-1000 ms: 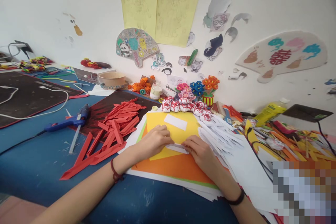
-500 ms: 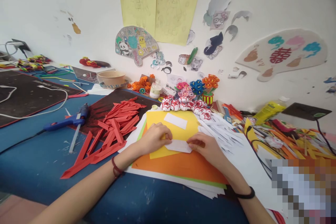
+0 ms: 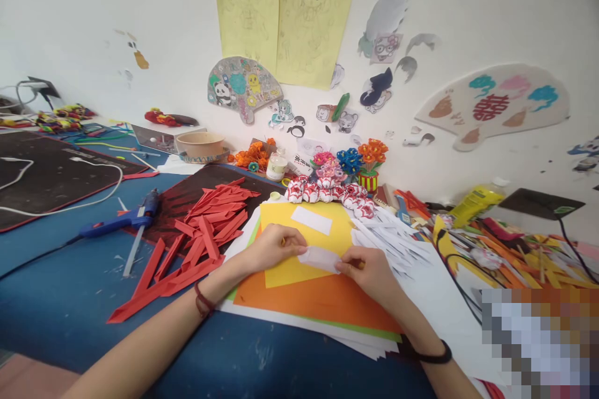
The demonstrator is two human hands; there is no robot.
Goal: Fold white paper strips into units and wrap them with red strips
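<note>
White paper strip (image 3: 321,259) over yellow sheet (image 3: 339,237), pinched by left hand (image 3: 275,247) at its 10 o'clock end and right hand (image 3: 373,272) at 4, now looks bowed where it lay flatter moments ago, so shaping seems under way.

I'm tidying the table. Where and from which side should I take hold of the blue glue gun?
Probably by its handle, from the near left: the blue glue gun seems to lie on its side, handle reaching left, clear of the red folded strips and the glue stick jutting toward the viewer.
</note>
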